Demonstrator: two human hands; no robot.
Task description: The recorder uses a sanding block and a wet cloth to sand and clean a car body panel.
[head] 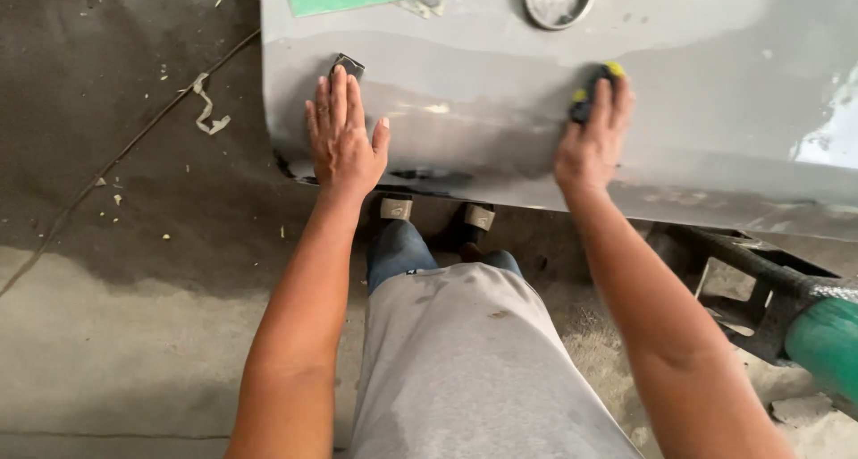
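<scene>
Right hand (592,142) was clamped over a black-and-yellow sanding block (593,91), pressed to the grey primed panel (500,110). The block lay under its fingertips, on the far side from the wrist, long axis along the fingers. Left hand (342,137) lay flat, fingers spread, on the panel, fingertips over a small dark sanding pad (348,64) near the panel's left edge, well apart from the block.

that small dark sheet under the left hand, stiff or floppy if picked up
Probably floppy: the dark sheet looks thin and lies flat under the left hand. Likely light. It may slide, since the grey panel looks wet.
</scene>
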